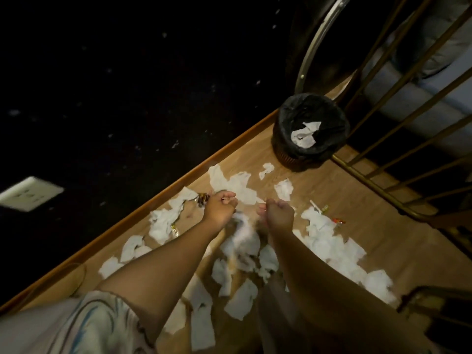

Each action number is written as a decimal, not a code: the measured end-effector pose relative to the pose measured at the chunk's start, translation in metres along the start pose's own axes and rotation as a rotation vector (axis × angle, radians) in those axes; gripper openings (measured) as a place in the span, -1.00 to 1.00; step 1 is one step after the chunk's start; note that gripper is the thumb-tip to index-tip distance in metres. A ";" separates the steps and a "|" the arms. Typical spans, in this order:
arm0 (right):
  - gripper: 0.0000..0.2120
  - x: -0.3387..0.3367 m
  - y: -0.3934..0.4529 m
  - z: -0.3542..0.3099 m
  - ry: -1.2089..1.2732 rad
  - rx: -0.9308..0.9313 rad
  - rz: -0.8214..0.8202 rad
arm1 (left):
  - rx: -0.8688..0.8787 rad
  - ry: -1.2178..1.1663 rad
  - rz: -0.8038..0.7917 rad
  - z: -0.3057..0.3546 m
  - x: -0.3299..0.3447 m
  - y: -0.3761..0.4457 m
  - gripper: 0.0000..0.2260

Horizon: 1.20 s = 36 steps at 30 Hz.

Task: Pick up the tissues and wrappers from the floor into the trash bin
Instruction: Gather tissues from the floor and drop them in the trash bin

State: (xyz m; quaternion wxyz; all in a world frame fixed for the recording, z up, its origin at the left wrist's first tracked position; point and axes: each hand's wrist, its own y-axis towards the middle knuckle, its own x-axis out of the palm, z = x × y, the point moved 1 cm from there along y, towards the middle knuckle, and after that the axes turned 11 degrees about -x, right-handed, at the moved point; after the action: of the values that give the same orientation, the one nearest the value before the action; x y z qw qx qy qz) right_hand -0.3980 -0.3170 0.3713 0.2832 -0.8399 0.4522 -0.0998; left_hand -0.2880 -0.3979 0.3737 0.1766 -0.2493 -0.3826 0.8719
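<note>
We judge ourselves early in the pickup: the trash bin (310,129), lined with a black bag, holds only one crumpled tissue (304,137), while many tissues (329,245) still litter the wooden floor (357,200). Both arms reach out over the mess. The left hand (219,208) has its fingers (228,195) curled narrow, and whether they pinch anything we cannot tell; a large torn tissue sheet (233,186) lies just beyond them. The right hand (277,213) also shows curled fingers (272,204), and their grip is unclear too. A blurred white wad (242,233) sits between and below the two hands, perhaps dangling, perhaps on the floor. Next we would need to close on a clump and carry it forward and to the right of the fingers, over the bin rim. Wrappers wait too: a dark one (203,199) just left of the left fingers, a red-orange one (339,221) well right of the right fingers. A brass railing (398,192) runs close beside the bin, crowding the approach from that side, and the dim light hides small scraps.
</note>
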 end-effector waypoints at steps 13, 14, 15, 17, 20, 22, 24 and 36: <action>-0.86 -0.007 -0.117 0.135 -0.406 -0.218 -0.153 | 0.101 0.127 0.041 -0.202 -0.057 -0.036 -0.91; -0.86 -0.007 -0.115 0.148 -0.436 -0.244 -0.193 | 0.114 0.135 0.051 -0.217 -0.054 -0.029 -0.91; -0.86 -0.007 -0.111 0.162 -0.470 -0.272 -0.236 | 0.120 0.140 0.057 -0.231 -0.050 -0.019 -0.91; -0.84 -0.008 -0.098 0.194 -0.558 -0.337 -0.324 | 0.121 0.151 0.060 -0.257 -0.039 0.000 -0.89; -0.84 -0.009 -0.066 0.239 -0.691 -0.440 -0.418 | 0.150 0.169 0.066 -0.295 -0.020 0.043 -0.84; -0.84 -0.007 -0.038 0.269 -0.753 -0.508 -0.444 | 0.203 0.196 0.061 -0.320 -0.007 0.078 -0.82; -0.83 -0.004 -0.012 0.300 -0.806 -0.544 -0.441 | 0.256 0.257 0.054 -0.347 0.004 0.114 -0.82; -0.85 -0.020 0.077 0.424 -1.005 -0.784 -0.389 | 0.768 0.920 -0.002 -0.429 0.013 0.205 -0.80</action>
State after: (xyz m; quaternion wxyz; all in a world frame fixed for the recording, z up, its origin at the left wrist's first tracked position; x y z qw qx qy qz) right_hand -0.2843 -0.1701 -0.0181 0.1099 -0.8914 0.1081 0.4261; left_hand -0.0780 -0.2753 -0.0345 0.4023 -0.5191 0.0752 0.7503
